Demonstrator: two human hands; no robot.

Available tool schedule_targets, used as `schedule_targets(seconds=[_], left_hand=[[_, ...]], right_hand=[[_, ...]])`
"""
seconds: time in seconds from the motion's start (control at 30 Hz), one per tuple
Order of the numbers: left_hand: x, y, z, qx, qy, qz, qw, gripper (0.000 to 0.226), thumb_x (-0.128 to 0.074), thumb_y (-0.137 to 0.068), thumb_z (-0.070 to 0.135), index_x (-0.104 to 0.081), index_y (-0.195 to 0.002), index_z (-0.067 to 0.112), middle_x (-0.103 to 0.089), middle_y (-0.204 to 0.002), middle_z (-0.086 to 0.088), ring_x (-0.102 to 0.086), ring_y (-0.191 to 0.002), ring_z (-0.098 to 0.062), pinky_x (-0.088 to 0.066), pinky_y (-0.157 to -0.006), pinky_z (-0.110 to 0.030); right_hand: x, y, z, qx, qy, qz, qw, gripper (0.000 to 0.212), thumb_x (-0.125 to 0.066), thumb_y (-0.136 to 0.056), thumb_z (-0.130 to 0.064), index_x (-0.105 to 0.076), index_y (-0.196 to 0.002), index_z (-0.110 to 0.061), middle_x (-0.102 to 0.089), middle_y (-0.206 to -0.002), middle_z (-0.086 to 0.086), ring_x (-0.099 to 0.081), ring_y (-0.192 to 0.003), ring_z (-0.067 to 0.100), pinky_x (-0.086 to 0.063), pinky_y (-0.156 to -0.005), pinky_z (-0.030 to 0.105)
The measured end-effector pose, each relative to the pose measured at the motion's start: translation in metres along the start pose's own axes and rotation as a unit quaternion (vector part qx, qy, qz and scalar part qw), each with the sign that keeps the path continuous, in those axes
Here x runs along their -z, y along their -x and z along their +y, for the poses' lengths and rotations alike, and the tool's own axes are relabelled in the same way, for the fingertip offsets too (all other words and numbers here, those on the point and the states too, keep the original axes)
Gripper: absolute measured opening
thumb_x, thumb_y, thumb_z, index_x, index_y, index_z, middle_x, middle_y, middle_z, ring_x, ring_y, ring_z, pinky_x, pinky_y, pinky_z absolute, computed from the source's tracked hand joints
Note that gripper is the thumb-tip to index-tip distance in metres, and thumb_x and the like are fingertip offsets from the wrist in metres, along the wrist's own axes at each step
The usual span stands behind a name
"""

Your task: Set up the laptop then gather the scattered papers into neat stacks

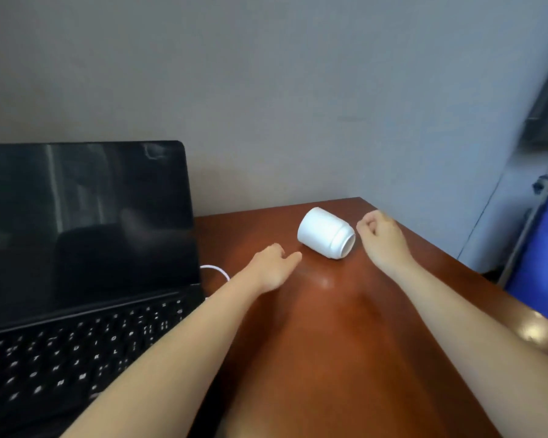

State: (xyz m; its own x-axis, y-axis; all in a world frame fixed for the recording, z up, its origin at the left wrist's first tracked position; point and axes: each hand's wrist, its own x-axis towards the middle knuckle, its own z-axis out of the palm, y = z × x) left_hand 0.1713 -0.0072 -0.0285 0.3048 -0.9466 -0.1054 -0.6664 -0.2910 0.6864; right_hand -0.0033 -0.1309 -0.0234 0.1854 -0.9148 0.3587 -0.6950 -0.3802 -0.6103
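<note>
Desk (323, 358): reddish-brown, glossy top, standing against a grey wall; its polish is likely making anything smooth slide easily.

Laptop (86, 254): black, sitting open at the left of the desk, screen upright and dark, keyboard facing the person. It is reading as rigid and fairly heavy, with the hinge as its weak spot; best taken by the base at both sides, not by the screen. A thin white cable (217, 271) is curling at its right edge; whether it is plugged in is hard to tell.

Papers: none are showing here.

Jar (327, 233): white, lying on its side near the desk's far corner, mouth facing the right. Probably light, hard and apt to roll; grasp around the body.

Left hand (274, 267): hovering low beside the jar, fingers loosely extended, holding nothing.

Right hand (381, 236): loosely curled just right of the jar's mouth, empty.
</note>
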Motion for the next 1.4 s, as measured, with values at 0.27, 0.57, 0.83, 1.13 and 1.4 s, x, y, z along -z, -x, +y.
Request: schedule_targets(seconds=[0.27,0.57,0.83,1.13,1.4], left_hand=[[-0.028,-0.053,0.024,0.12,0.17,0.067,0.976,0.078,-0.024,-0.091,0.066,-0.016,-0.149,0.014,-0.036,-0.149,-0.01,-0.036,-0.135,-0.03,-0.029,-0.108,-0.04],[-0.04,-0.074,0.053,0.228,0.262,0.04,0.937,0.094,-0.047,-0.071,0.078,-0.048,-0.129,0.005,-0.06,-0.122,-0.013,-0.058,-0.109,-0.028,-0.045,-0.094,-0.033],[-0.043,-0.073,0.065,0.301,0.398,0.068,0.864,0.107,-0.062,-0.042,0.079,-0.053,-0.124,0.011,-0.063,-0.117,-0.001,-0.061,-0.104,-0.019,-0.048,-0.095,-0.035],[-0.03,-0.094,0.088,0.221,0.369,0.115,0.895,0.076,-0.084,-0.056,0.048,-0.05,-0.114,0.014,-0.061,-0.106,0.003,-0.061,-0.096,-0.014,-0.054,-0.084,-0.032],[-0.025,-0.151,0.129,0.112,0.198,0.099,0.969,0.073,-0.086,-0.061,0.031,-0.038,-0.116,0.022,-0.052,-0.111,0.005,-0.051,-0.101,-0.016,-0.045,-0.08,-0.027]], right_hand=[[-0.029,-0.067,0.016,-0.12,-0.121,-0.219,0.961,0.042,-0.034,-0.098,-0.042,-0.045,-0.134,-0.023,-0.049,-0.13,-0.001,-0.049,-0.117,0.019,-0.043,-0.102,0.045],[-0.042,-0.093,0.007,-0.208,-0.178,-0.364,0.89,0.052,-0.046,-0.094,-0.05,-0.044,-0.137,-0.02,-0.059,-0.126,0.005,-0.057,-0.112,0.022,-0.044,-0.102,0.041],[-0.027,-0.112,-0.004,-0.204,-0.195,-0.494,0.822,0.038,-0.054,-0.093,-0.039,-0.051,-0.128,-0.023,-0.061,-0.121,0.001,-0.059,-0.11,0.018,-0.047,-0.099,0.037],[0.008,-0.141,0.008,-0.076,-0.168,-0.47,0.863,0.023,-0.047,-0.099,-0.028,-0.056,-0.119,-0.026,-0.064,-0.098,-0.003,-0.063,-0.091,0.012,-0.051,-0.068,0.022],[0.011,-0.193,0.036,-0.163,-0.239,-0.367,0.884,0.032,-0.029,-0.103,-0.034,-0.057,-0.107,-0.022,-0.062,-0.085,0.007,-0.057,-0.07,0.015,-0.044,-0.061,0.025]])
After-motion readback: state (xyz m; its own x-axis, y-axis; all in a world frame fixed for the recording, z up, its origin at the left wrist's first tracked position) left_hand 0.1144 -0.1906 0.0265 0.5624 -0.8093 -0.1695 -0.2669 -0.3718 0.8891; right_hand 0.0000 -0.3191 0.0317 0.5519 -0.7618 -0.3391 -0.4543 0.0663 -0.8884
